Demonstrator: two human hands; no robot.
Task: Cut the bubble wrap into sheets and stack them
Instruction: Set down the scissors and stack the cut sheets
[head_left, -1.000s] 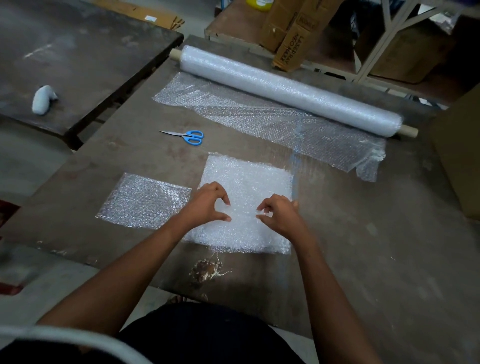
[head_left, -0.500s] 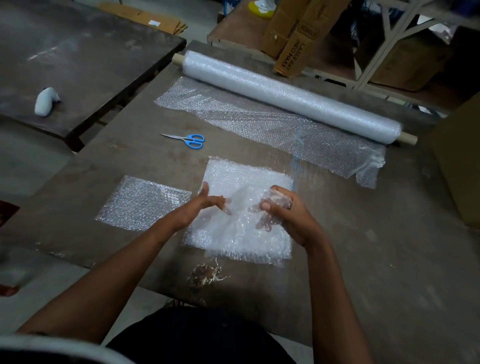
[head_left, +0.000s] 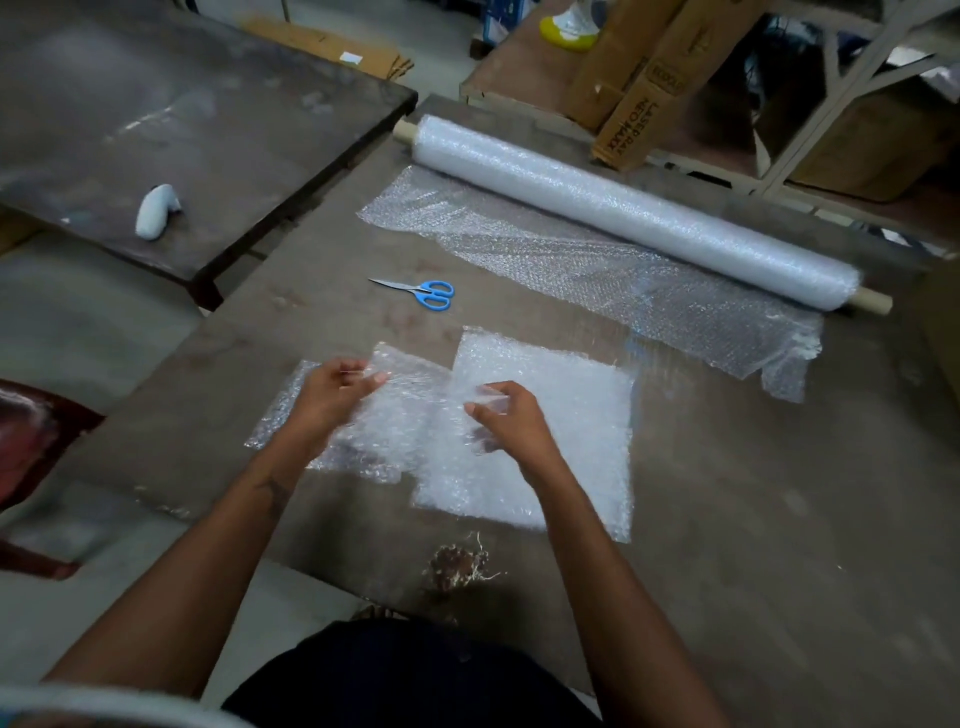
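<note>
Both grips pinched on one bubble wrap sheet (head_left: 410, 410): left hand (head_left: 332, 392), right hand (head_left: 506, 421). Sheet lifted between stack (head_left: 576, 415) and single sheet (head_left: 275, 410) on bench (head_left: 779, 519).

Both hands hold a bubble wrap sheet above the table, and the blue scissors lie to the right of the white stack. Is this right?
Not quite. In the head view, the blue scissors lie left of the white stack, farther from the person. Both the left hand and right hand do hold the bubble wrap sheet.
</note>
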